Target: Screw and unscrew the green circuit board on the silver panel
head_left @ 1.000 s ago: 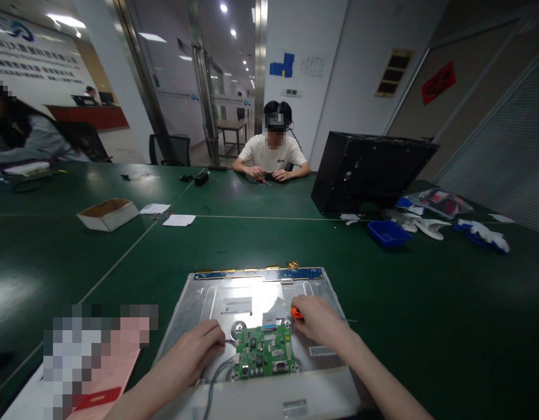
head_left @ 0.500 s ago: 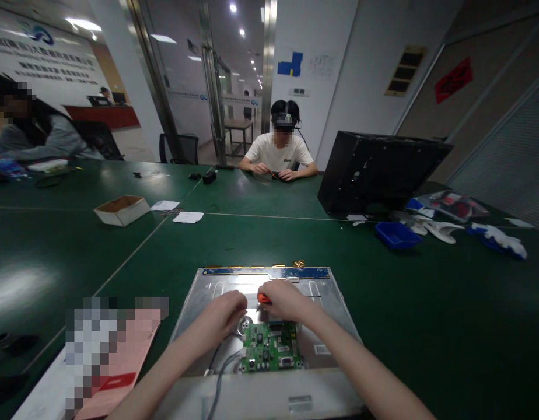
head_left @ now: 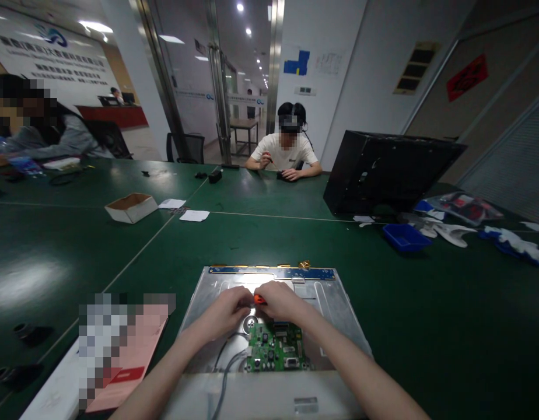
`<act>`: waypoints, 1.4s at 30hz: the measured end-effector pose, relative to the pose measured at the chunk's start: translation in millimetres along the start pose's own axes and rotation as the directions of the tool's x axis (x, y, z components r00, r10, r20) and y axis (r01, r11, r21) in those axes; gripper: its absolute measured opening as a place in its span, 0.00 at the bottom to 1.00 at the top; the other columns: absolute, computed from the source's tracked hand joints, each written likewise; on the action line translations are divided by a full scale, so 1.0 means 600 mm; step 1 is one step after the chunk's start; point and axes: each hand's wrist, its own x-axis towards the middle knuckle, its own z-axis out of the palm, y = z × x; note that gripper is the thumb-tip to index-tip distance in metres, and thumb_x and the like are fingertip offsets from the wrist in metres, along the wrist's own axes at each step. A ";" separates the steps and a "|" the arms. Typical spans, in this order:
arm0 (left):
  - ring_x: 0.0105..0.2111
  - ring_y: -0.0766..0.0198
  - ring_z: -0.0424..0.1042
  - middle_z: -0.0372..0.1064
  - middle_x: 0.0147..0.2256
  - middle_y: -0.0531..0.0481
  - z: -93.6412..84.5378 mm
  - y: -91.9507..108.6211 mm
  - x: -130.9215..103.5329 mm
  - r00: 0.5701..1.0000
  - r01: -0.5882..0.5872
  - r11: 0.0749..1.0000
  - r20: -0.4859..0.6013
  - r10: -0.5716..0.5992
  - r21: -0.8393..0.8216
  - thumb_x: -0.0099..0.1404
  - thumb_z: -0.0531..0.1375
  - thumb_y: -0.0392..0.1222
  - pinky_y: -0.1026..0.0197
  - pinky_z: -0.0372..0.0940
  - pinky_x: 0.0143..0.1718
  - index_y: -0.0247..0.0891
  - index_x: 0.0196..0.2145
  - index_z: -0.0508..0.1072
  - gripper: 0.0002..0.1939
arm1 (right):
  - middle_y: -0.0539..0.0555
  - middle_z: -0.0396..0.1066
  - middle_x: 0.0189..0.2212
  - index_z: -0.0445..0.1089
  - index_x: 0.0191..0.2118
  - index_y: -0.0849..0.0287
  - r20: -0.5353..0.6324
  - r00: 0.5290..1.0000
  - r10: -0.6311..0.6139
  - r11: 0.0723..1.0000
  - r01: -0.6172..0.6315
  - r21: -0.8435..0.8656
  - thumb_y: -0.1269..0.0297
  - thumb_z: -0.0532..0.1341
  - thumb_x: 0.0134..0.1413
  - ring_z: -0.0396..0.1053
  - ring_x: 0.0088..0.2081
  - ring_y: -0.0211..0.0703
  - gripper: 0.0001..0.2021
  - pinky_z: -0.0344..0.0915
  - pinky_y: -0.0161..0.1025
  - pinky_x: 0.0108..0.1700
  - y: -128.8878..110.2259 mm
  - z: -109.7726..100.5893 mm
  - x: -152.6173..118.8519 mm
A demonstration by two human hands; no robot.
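Note:
An open metal display panel point(head_left: 339, 326) lies before me, with a green circuit board point(head_left: 276, 350) near its lower middle and a blue strip board point(head_left: 313, 273) along its far edge. My right hand point(head_left: 278, 300) is closed around an orange-handled screwdriver point(head_left: 259, 299), whose thin dark shaft seems to stick out to the right. Close against the handle's end is my left hand point(head_left: 231, 309), its fingers curled in a pinch; what they hold is hidden. Both hands are over the panel, just beyond the green board. Grey cables point(head_left: 228, 370) run from the board's left side toward me.
On the left lie a pink booklet point(head_left: 136, 356) and a white open box point(head_left: 132, 209). A black monitor casing point(head_left: 387, 172), a blue tray point(head_left: 405, 237) and gloves point(head_left: 512, 244) occupy the right. Across the green table point(head_left: 261, 239) sits a person point(head_left: 287, 146); another is at far left.
My hands have come together, the left fingers now meeting the right hand at the orange handle. The person opposite has raised one hand. The whole view has shifted slightly.

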 end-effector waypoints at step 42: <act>0.30 0.64 0.67 0.70 0.29 0.52 -0.002 0.024 -0.017 0.989 0.091 0.959 0.140 -0.054 -0.270 0.58 0.56 0.32 0.65 0.58 0.31 0.35 0.31 0.73 0.05 | 0.49 0.66 0.16 0.68 0.24 0.60 -0.477 0.844 0.245 0.863 0.034 0.504 0.48 0.48 0.63 0.64 0.20 0.36 0.25 0.55 0.33 0.26 -0.041 -0.142 -0.087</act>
